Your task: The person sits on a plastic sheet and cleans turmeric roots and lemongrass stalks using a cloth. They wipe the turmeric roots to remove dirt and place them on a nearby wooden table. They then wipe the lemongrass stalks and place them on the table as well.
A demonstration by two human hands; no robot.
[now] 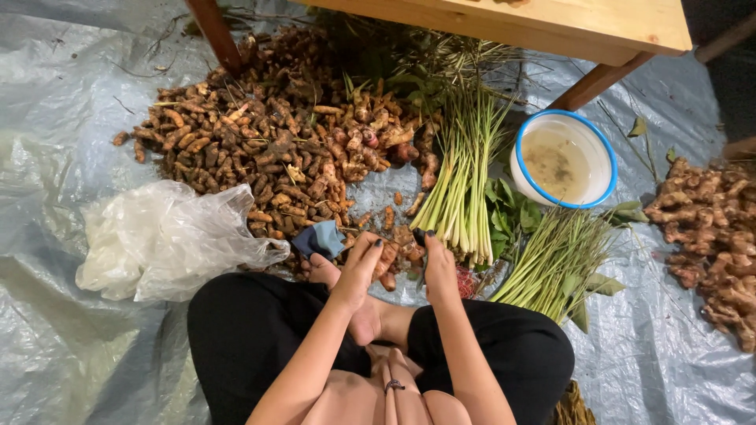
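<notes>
Both hands meet at frame centre: left hand (358,267) fingers hold a turmeric root (386,260), right hand (438,271) grips a knife (423,271); trimming, I judge; next needs a careful cut

Landmark: root pile (268,142). Bare tarp (71,94) left of it gives open passage. Plastic bag (165,240) blocks below-left. Lemongrass bundle (465,173) crowds its right edge; bowl (564,157) beyond that. Table leg (216,31) stands at its top. Ginger heap (709,236) far right.

Lemongrass bundle (461,177) just beyond grip; bowl (564,164) far right; plastic bag (161,240) left; ginger pile (713,236) far right.
</notes>
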